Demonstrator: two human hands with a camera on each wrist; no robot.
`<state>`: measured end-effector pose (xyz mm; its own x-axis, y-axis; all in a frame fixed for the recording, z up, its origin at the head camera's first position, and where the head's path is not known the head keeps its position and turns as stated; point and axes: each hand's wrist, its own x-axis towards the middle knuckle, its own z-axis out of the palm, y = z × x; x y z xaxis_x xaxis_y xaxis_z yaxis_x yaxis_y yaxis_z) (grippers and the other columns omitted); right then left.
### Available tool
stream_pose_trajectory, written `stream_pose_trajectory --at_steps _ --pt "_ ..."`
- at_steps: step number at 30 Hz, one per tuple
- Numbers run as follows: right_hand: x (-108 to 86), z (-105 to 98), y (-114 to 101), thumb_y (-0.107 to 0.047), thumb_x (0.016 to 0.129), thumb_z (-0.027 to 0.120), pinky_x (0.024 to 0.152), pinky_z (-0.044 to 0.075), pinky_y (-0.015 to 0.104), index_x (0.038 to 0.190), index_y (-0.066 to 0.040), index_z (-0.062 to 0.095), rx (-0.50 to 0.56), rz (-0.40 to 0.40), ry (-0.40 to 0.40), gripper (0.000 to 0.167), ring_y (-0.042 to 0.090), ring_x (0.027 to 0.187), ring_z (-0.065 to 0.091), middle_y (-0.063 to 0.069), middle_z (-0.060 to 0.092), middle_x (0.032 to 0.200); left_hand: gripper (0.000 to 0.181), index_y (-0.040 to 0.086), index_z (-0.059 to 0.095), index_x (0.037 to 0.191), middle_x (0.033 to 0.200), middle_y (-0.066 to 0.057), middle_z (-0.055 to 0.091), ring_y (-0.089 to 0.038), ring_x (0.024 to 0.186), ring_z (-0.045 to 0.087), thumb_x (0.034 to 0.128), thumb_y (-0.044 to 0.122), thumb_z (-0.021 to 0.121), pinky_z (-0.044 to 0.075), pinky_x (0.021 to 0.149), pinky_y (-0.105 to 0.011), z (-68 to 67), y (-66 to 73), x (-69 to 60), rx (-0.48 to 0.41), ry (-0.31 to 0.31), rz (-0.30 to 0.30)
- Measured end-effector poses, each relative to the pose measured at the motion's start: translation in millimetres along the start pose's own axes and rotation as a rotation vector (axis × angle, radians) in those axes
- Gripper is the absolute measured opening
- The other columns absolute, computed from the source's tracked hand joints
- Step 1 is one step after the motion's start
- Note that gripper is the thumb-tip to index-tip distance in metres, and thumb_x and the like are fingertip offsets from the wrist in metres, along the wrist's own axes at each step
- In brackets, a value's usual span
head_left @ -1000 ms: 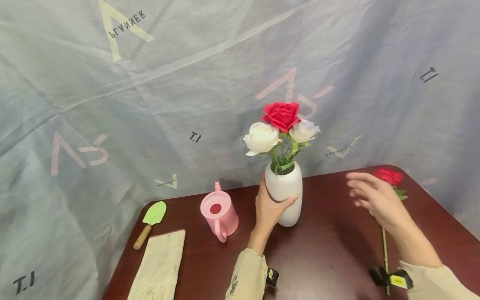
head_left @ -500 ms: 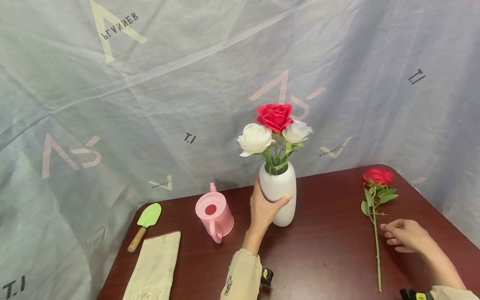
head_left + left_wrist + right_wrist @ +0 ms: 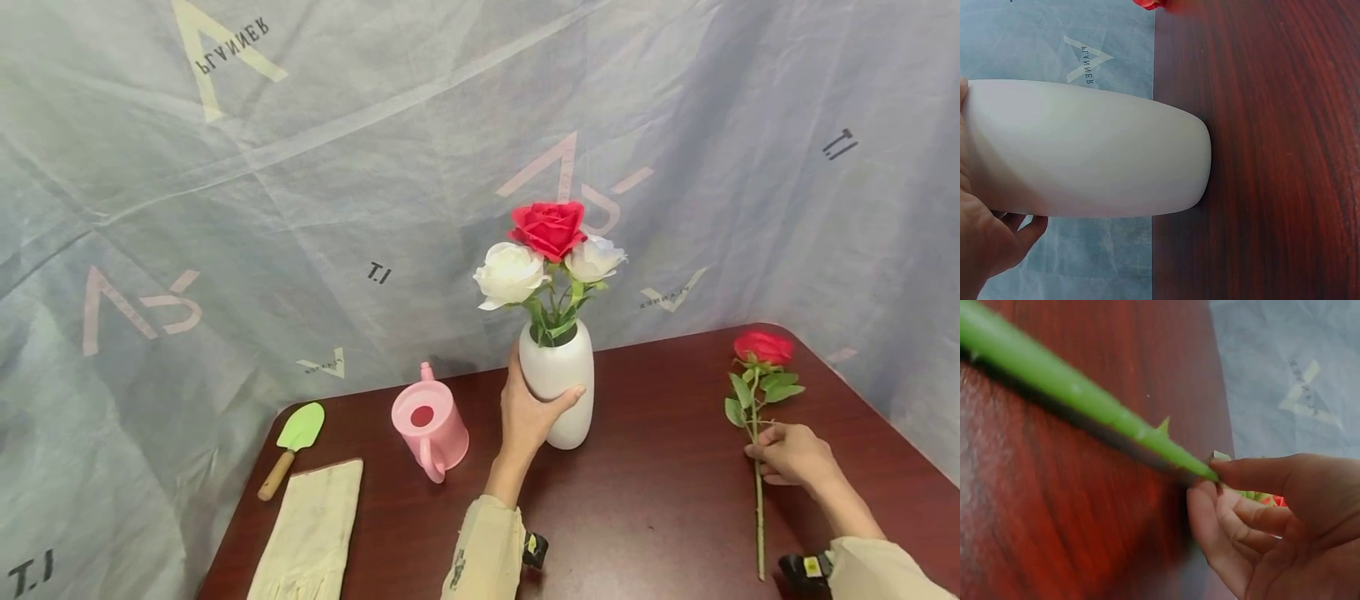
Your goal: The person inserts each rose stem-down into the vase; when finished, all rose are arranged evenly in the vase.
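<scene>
A white vase [image 3: 558,375] stands upright on the table, one red rose [image 3: 549,229] and two white roses [image 3: 512,275] in its mouth. My left hand [image 3: 527,417] grips the vase from its left side, thumb across the front; the left wrist view shows the smooth vase [image 3: 1097,150] with its base at the tabletop. Over on the right lies a single red rose [image 3: 762,347] with a long green stem. My right hand [image 3: 797,457] pinches that stem below the leaves; in the right wrist view the stem [image 3: 1104,403] runs to the thumb and fingertips.
Left of the vase stands a pink watering can [image 3: 433,425]. Farther left lie a green trowel [image 3: 301,427] with a wooden handle and a folded cream cloth item [image 3: 311,529]. A grey printed curtain [image 3: 420,167] hangs behind the dark red table [image 3: 645,517].
My right hand has come down from above the table on the right and taken hold of the lying rose's stem. My left hand has stayed on the vase.
</scene>
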<state>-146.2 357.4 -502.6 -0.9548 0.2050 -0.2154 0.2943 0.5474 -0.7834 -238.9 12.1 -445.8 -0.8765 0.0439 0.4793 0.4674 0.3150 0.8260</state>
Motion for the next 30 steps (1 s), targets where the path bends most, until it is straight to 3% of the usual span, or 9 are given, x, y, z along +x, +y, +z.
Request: stream_pose_trajectory --at_steps 4,8,10,13,17,22,27,30 --pt "-2.7 -4 9 -0.016 0.088 0.063 0.065 0.054 0.033 0.101 0.014 0.052 0.237 0.048 -0.093 0.035 0.017 0.072 0.064 0.004 0.064 0.083 0.101 0.042 0.025 0.142 0.12 0.014 0.054 -0.007 0.101 0.055 0.0605 0.047 0.083 0.046 0.082 -0.034 -0.2 1.1 0.7 -0.004 -0.005 -0.006" --pt "-8.6 -4 12 -0.017 0.092 0.059 0.072 0.053 0.033 0.1 0.0 0.059 0.508 0.048 -0.161 0.019 0.011 0.079 0.064 -0.002 0.065 0.09 0.101 0.04 0.025 0.143 0.12 0.012 0.054 -0.008 0.102 0.055 0.0604 0.046 0.083 0.046 0.082 -0.035 -0.5 0.9 0.5 0.004 -0.001 -0.003" --pt "-12.2 -4 10 -0.014 0.093 0.056 0.074 0.052 0.033 0.097 -0.008 0.061 0.665 -0.005 -0.178 0.008 0.011 0.082 0.064 -0.004 0.065 0.093 0.101 0.039 0.025 0.143 0.12 0.011 0.054 -0.009 0.102 0.055 0.0605 0.046 0.083 0.046 0.082 -0.036 -0.3 0.7 0.5 0.006 0.0 0.004" --pt "-16.9 -5 3 -0.004 0.095 0.049 0.074 0.052 0.031 0.093 -0.013 0.063 0.894 -0.146 -0.201 0.017 0.013 0.084 0.065 -0.004 0.066 0.092 0.1 0.038 0.026 0.143 0.12 0.01 0.055 -0.009 0.102 0.055 0.0612 0.045 0.083 0.046 0.082 -0.036 0.4 0.1 0.8 0.003 -0.002 0.017" --pt "-24.4 -4 -21 0.003 0.096 0.043 0.074 0.052 0.029 0.092 -0.01 0.063 1.052 -0.327 -0.223 0.024 0.015 0.084 0.066 -0.001 0.066 0.094 0.1 0.039 0.026 0.143 0.12 0.011 0.054 -0.008 0.102 0.055 0.0617 0.045 0.083 0.046 0.082 -0.036 1.0 -0.8 0.8 -0.002 -0.007 0.021" --pt "-33.2 -1 -67 0.007 0.095 0.042 0.071 0.052 0.028 0.094 -0.004 0.064 1.25 -0.442 -0.159 0.025 0.017 0.081 0.067 0.003 0.066 0.091 0.1 0.039 0.026 0.143 0.12 0.011 0.054 -0.009 0.102 0.055 0.0612 0.045 0.083 0.046 0.082 -0.037 1.2 -0.1 1.1 0.007 0.003 0.02" --pt "-40.2 2 -117 0.01 0.092 0.045 0.065 0.053 0.029 0.091 0.001 0.063 1.478 -0.492 -0.03 0.02 0.022 0.075 0.067 0.01 0.066 0.085 0.099 0.041 0.025 0.143 0.12 0.013 0.054 -0.009 0.101 0.055 0.0616 0.049 0.082 0.046 0.081 -0.036 0.9 0.0 1.7 0.021 0.001 0.014" --pt "-41.5 3 -144 0.01 0.09 0.049 0.062 0.053 0.03 0.088 0.003 0.06 1.548 -0.509 0.057 0.013 0.024 0.073 0.067 0.011 0.065 0.083 0.1 0.04 0.025 0.143 0.12 0.012 0.054 -0.009 0.101 0.055 0.0618 0.048 0.082 0.046 0.081 -0.036 0.4 -1.2 0.3 0.02 -0.001 0.014"
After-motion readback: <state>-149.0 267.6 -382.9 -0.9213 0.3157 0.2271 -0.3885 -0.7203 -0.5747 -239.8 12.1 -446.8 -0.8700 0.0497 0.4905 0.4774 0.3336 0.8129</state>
